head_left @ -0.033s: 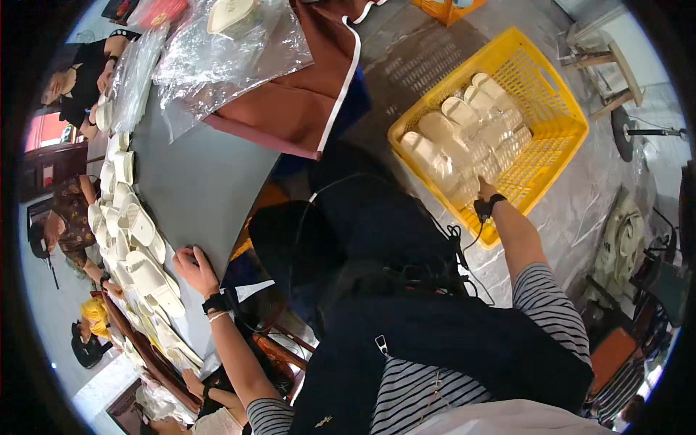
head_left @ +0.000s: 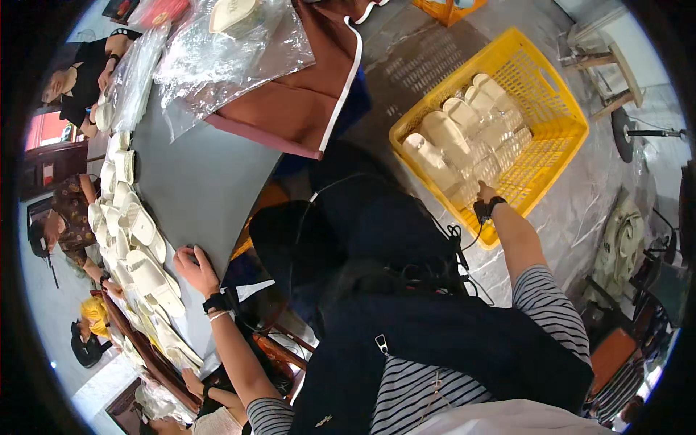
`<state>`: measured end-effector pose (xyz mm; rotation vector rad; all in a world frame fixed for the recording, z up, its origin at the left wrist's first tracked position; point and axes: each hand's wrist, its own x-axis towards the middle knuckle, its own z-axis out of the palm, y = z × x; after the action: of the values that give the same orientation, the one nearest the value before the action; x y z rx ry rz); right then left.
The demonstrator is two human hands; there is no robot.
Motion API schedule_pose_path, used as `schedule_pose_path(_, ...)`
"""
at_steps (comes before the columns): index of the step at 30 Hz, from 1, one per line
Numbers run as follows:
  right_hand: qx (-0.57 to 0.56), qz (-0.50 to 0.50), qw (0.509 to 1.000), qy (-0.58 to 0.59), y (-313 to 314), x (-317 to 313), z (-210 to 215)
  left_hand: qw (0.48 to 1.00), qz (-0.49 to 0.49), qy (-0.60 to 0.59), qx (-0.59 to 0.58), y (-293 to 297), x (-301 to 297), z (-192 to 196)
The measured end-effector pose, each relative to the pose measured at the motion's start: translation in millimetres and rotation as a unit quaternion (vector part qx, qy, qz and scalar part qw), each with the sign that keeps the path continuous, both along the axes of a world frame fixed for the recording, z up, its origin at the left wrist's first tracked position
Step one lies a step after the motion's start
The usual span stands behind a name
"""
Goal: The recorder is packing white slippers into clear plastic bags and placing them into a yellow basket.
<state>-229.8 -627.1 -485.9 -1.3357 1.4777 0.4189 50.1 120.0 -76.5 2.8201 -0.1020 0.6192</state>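
My left hand (head_left: 196,268) rests at the edge of the grey table (head_left: 199,167), with its fingers apart and nothing in it. Close by on its left lies a row of cream slippers (head_left: 148,279), some overlapping. On my right, my right hand (head_left: 487,193) reaches into a yellow plastic basket (head_left: 565,130). It touches or hovers at the near end of the clear plastic bags there; its fingertips are too small and partly hidden to read. Inside these bags sit several cream slippers (head_left: 446,134), side by side.
A brown cloth (head_left: 290,101) with white edging and loose clear plastic bags (head_left: 232,58) cover the table's far end. Several people sit along the left side, one hand (head_left: 192,380) near the slippers. A wooden stool (head_left: 616,72) stands right of the basket. A cable (head_left: 464,254) hangs near my right wrist.
My right hand has shifted slightly back toward me in the basket. The bagged slippers near it have moved a little and show more plainly. My left hand has stayed put.
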Motion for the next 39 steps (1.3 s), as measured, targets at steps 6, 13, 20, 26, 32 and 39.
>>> schedule_pose_path(6,0.169,0.156,0.951,-0.208,28,15,7,0.998,0.051,0.034,-0.002,2,2,3)
schedule_pose_path(13,-0.069,0.02,0.946,-0.316,48,132,119,0.999,0.017,-0.028,-0.018,-9,-6,4)
schedule_pose_path(20,-0.222,0.376,0.629,-0.643,247,331,457,0.996,0.039,-0.068,-0.043,3,-25,16)
schedule_pose_path(26,-0.449,0.664,0.374,-0.465,352,446,469,0.993,0.013,-0.094,-0.076,1,-14,14)
schedule_pose_path(32,-0.426,0.653,0.318,-0.539,382,475,459,0.989,0.02,-0.09,-0.116,11,-20,11)
schedule_pose_path(39,-0.209,0.801,0.338,-0.448,388,409,535,0.983,-0.046,-0.073,-0.161,-21,9,59)
